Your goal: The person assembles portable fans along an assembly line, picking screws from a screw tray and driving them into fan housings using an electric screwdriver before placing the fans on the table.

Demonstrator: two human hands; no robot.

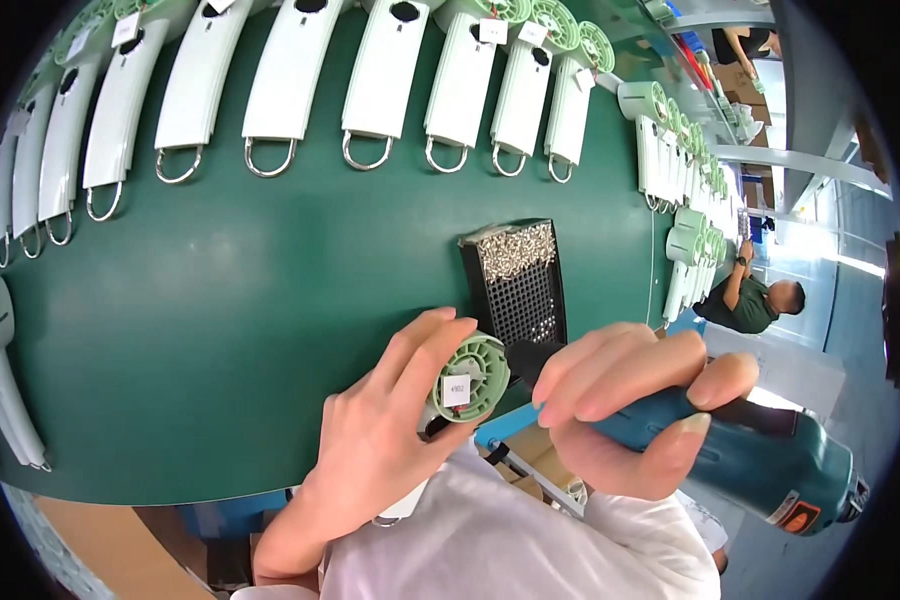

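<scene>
My left hand point(385, 435) grips a white hair-dryer-like unit with a pale green round grille end point(470, 375) that carries a small white label. The unit is held at the near edge of the green table point(270, 300). My right hand point(625, 400) is closed around a teal electric screwdriver point(770, 455), its dark tip pointing toward the green grille. A black perforated tray point(518, 285) with a heap of small silver screws at its far end lies just beyond both hands.
A row of white dryer bodies with metal hanging loops point(290, 80) lines the far side of the table, with more along the left edge point(10, 400) and right side point(670, 160). Another person in a dark green shirt point(755, 300) works at the right.
</scene>
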